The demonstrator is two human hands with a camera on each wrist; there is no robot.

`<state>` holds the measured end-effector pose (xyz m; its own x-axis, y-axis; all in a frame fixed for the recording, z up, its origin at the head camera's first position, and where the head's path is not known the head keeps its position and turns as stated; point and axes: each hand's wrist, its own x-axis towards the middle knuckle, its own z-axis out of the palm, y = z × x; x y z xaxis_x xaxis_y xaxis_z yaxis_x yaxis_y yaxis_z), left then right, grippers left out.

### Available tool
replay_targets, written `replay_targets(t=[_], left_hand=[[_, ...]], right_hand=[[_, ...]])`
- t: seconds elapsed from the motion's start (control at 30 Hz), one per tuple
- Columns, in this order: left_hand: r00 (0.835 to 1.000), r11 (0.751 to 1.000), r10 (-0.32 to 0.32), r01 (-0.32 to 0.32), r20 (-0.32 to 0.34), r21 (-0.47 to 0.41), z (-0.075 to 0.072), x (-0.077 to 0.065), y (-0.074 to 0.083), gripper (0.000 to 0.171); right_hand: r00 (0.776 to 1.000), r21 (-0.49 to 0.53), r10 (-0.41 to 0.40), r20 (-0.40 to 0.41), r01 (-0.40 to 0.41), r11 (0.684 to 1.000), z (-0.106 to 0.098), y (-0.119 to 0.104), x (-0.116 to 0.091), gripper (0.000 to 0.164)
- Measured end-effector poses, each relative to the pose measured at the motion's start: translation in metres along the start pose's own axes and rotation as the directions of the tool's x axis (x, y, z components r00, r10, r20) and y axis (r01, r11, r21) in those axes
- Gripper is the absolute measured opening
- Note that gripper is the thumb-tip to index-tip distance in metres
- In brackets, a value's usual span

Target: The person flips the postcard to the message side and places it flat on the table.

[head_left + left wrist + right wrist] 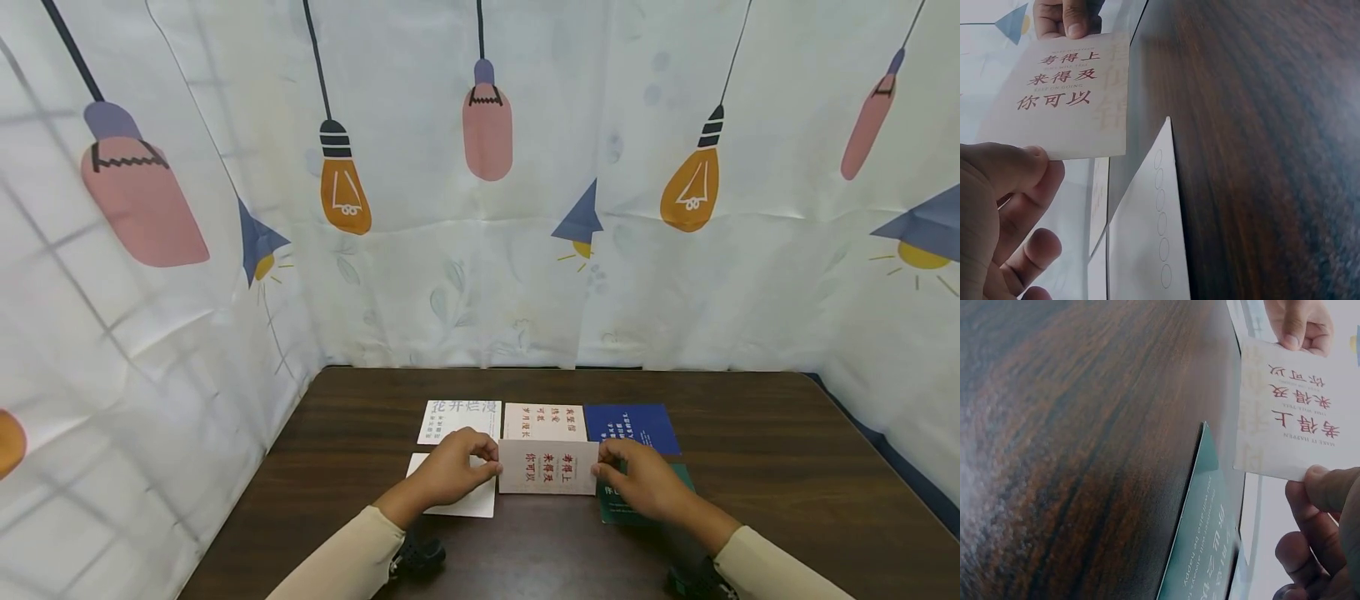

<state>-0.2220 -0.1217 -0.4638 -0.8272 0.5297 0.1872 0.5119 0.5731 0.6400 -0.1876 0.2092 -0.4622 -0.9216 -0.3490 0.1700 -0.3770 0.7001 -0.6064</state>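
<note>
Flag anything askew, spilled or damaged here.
Nothing stands out. The left hand and right hand hold up a red-lettered card by opposite ends, with no tear visible; the blue card and green card lie on the table, and no spill shows.

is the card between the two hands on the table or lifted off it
Lifted: in both wrist views, the left hand and right hand pinch the card above the table.

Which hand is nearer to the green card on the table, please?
The right hand; it covers part of the green card in the head view. The left hand is farther off, pinching the left edge of the held card.
</note>
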Motion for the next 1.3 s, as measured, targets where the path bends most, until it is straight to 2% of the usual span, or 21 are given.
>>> replay_targets(t=[0.33, 0.53, 0.7, 0.87, 1.13, 1.3], left_hand=[[0.998, 0.999, 0.046, -0.045, -0.041, 0.026, 0.0010, -0.0014, -0.0008, 0.017], [0.998, 0.999, 0.031, -0.030, -0.050, 0.016, 0.0014, -0.0016, -0.0008, 0.013], [0.998, 0.999, 0.034, -0.034, -0.054, 0.007, 0.0008, -0.0023, -0.0018, 0.013], [0.996, 0.998, 0.056, -0.056, -0.063, 0.004, 0.0004, -0.0023, -0.0028, 0.012], [0.995, 0.997, 0.078, -0.077, -0.057, 0.011, 0.0001, -0.0041, -0.0041, 0.015], [0.994, 0.995, 0.096, -0.095, -0.058, 0.020, 0.0008, -0.0050, -0.0063, 0.020]], right_hand=[[0.999, 0.028, -0.042, -0.033, 0.043, 0.999, 0.0011, -0.0007, -0.0014, 0.016], [0.999, 0.035, -0.037, -0.031, 0.038, 0.999, 0.0020, -0.0019, -0.0008, 0.017], [0.999, 0.016, -0.017, -0.038, 0.018, 1.000, 0.0030, -0.0028, 0.0000, 0.013], [0.998, 0.020, -0.038, -0.051, 0.039, 0.999, 0.0027, -0.0019, -0.0015, 0.005], [0.999, 0.005, -0.024, -0.032, 0.024, 1.000, 0.0053, 0.0006, -0.0034, 0.019], [0.999, 0.016, -0.045, -0.019, 0.046, 0.999, 0.0051, 0.0015, -0.0045, 0.020]])
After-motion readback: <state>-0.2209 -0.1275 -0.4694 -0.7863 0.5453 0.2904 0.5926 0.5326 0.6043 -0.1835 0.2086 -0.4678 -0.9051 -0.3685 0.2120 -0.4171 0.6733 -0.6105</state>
